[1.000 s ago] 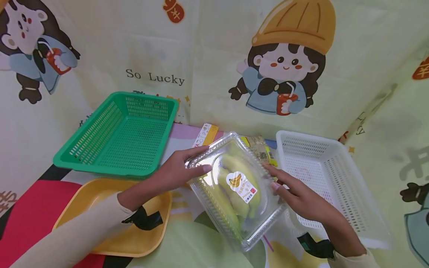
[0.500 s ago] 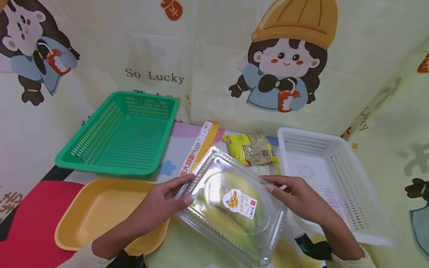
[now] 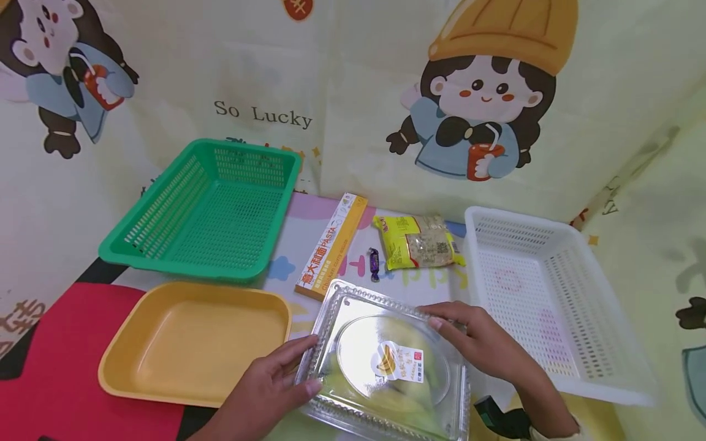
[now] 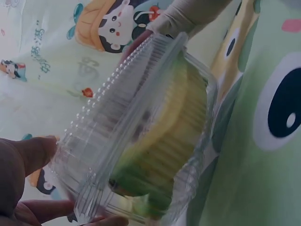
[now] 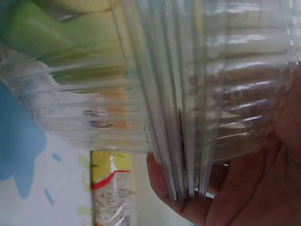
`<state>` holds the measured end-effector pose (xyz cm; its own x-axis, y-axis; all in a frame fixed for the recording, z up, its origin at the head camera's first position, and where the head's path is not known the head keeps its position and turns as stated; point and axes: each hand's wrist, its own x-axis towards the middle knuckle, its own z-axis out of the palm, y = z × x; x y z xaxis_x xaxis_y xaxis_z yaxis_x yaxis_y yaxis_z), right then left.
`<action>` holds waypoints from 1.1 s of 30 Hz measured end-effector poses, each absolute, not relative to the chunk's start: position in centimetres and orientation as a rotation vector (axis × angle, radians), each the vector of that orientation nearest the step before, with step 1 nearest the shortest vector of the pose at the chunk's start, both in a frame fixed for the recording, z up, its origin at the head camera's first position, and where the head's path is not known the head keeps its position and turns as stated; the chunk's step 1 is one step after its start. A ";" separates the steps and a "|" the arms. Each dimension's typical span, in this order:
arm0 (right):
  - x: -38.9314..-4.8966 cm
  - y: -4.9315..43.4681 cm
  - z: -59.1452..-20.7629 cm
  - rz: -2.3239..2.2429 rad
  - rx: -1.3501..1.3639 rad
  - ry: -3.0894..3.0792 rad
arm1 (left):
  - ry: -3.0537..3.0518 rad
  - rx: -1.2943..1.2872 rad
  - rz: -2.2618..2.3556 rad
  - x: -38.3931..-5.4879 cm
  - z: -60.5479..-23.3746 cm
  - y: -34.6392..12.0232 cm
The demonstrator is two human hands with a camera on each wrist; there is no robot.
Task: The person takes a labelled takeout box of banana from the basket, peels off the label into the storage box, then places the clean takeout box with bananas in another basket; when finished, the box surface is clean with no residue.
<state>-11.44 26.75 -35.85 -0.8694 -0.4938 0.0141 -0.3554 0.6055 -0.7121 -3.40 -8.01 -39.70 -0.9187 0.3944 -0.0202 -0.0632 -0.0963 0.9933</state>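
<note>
A clear plastic clamshell box [image 3: 386,367] with bananas [image 4: 160,127] inside and a banana label [image 3: 399,361] on its lid is between both hands at the front of the table. The left hand [image 3: 270,383] grips its left edge, thumb on top of the lid. At the far right edge, the right hand [image 3: 480,337] pinches the box's rim. In the right wrist view the right fingers [image 5: 160,183] curl round the layered rim. The left wrist view shows the box tilted, with green-tipped bananas against its ribbed wall.
Behind the box lie a pasta box [image 3: 333,245], a purple-wrapped candy [image 3: 374,264] and a yellow food packet [image 3: 419,242]. A green basket [image 3: 259,269] and yellow tray [image 3: 193,398] stand on the left. A white basket [image 3: 612,294] stands on the right.
Both hands have brought the clamshell box down and nearer the body, turning it straighter. The pasta box, packet and purple candy behind it now show more fully.
</note>
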 end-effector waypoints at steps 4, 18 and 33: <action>-11.3 26.5 -36.5 -1.116 -0.745 2.622 | 1.904 0.287 2.080 -2.6 -40.5 -8.0; -12.3 25.9 -39.0 -1.078 -0.784 2.692 | 1.854 0.164 2.127 -2.0 -42.1 -6.9; -12.4 25.1 -39.5 -1.126 -0.658 2.646 | 2.436 0.355 1.799 -1.5 -43.2 -5.6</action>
<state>-12.38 25.05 -39.47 -0.8831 -0.4692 -0.0017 -0.3241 0.6125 -0.7210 -1.50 -5.63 -43.25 -0.9687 0.2403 0.0628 0.1307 0.2782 0.9516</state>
